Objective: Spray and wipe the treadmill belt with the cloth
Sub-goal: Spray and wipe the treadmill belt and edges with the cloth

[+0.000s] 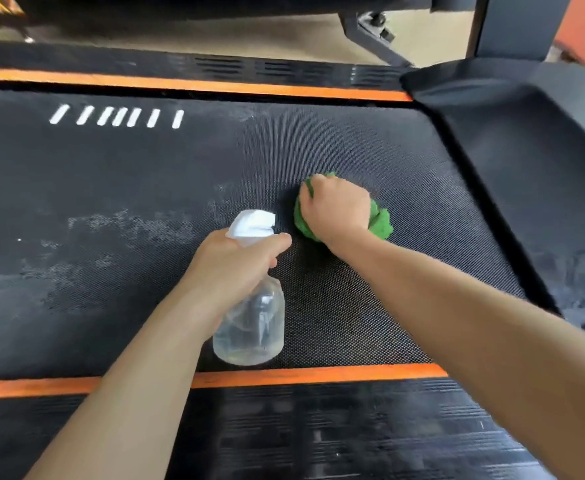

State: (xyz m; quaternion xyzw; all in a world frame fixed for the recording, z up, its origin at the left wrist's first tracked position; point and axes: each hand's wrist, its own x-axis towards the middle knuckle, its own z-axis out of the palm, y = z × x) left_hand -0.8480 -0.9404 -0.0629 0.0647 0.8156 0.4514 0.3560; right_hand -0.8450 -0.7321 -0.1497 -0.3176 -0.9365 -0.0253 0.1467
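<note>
While R hand [336,211] presses cloth [381,226] on belt [111,174] | L hand [235,258] grip closed round spray bottle [249,327]

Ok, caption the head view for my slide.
Right hand presses green cloth on treadmill belt; left hand holds spray bottle.

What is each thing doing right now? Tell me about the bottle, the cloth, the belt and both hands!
Spray bottle: held off the belt, tilted, a little clear liquid inside.
Green cloth: bunched up, pressed on the belt.
Treadmill belt: whitish dusty patches to the left.
Left hand: grips the bottle's neck, a finger by the white sprayer.
Right hand: presses on the cloth, fingers curled over it.
</note>
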